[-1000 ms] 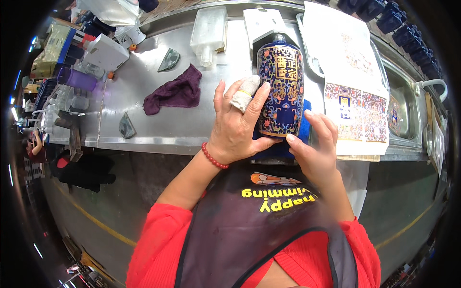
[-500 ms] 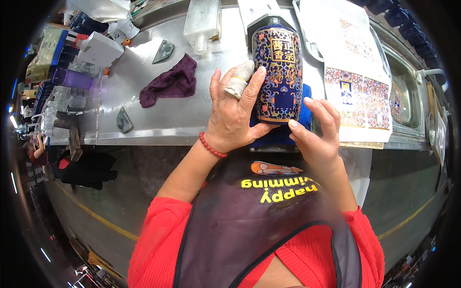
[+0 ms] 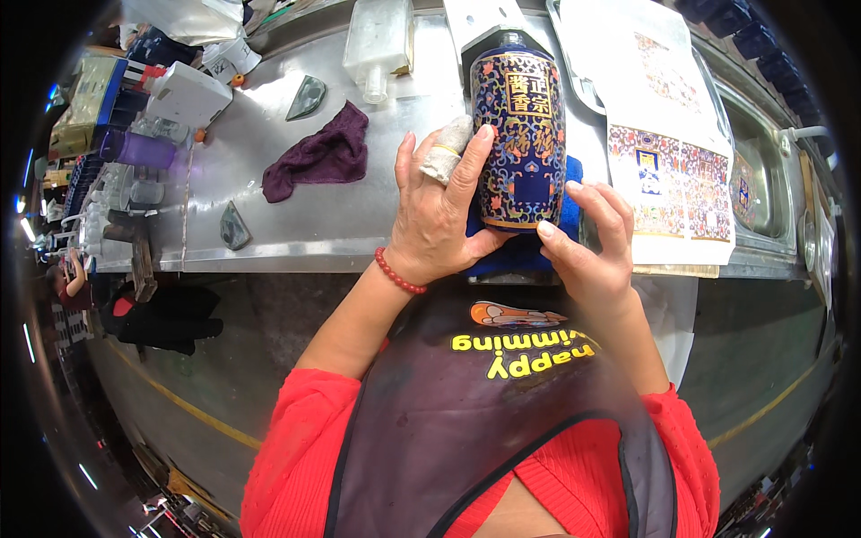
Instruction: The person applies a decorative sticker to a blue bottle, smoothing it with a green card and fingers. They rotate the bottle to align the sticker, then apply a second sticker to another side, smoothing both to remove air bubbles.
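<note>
A dark blue bottle [image 3: 520, 143] with a dense flower pattern and gold lettering lies on the bench, its neck pointing away from me. My left hand [image 3: 439, 202] holds it from the left, the index finger along its side and the thumb at its base. One finger of that hand wears a whitish cloth wrap [image 3: 446, 151]. At the lower right, my right hand [image 3: 594, 238] has its thumb on the bottle's bottom edge and its bent fingers by the side. Blue cloth [image 3: 572, 202] shows beneath the bottle.
Printed pattern sheets [image 3: 668, 179] lie to the right, before a metal sink [image 3: 762, 170]. A purple cloth [image 3: 323, 154], two flat dark shards [image 3: 235, 226] and a clear glass bottle [image 3: 377, 45] rest on the metal bench. A white canister [image 3: 190, 94] stands farther left.
</note>
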Motion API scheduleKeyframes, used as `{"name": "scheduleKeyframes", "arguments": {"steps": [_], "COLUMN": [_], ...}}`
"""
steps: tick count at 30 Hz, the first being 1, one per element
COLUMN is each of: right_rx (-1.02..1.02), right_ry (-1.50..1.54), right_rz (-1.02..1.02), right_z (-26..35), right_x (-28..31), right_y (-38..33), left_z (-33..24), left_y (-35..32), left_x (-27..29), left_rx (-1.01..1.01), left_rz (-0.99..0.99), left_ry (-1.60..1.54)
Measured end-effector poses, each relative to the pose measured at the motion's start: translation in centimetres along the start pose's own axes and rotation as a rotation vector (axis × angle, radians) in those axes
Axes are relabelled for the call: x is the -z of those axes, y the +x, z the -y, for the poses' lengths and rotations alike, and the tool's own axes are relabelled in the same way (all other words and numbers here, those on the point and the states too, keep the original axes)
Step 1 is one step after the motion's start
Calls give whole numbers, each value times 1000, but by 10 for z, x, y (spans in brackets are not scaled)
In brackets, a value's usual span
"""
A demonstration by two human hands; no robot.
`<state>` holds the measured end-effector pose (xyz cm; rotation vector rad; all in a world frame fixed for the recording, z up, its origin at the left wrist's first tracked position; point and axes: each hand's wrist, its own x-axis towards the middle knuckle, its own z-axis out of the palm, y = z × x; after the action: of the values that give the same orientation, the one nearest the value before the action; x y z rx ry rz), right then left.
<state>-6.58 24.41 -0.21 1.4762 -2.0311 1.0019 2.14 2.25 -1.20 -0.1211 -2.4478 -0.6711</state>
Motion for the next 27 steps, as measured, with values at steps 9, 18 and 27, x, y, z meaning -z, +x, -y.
{"name": "scheduleKeyframes", "arguments": {"steps": [9, 18, 27], "right_rx": [-26, -63, -126], "right_ry": [60, 79, 61], "right_rz": [-1, 38, 74], "right_z": [-1, -5, -11], "right_x": [3, 2, -6], "right_y": [0, 3, 1], "left_z": [2, -2, -15], "left_y": [-5, 4, 19], "left_x": [1, 10, 30], "left_rx": [33, 19, -77], "left_rz": [57, 44, 80], "left_ry": [7, 46, 51]}}
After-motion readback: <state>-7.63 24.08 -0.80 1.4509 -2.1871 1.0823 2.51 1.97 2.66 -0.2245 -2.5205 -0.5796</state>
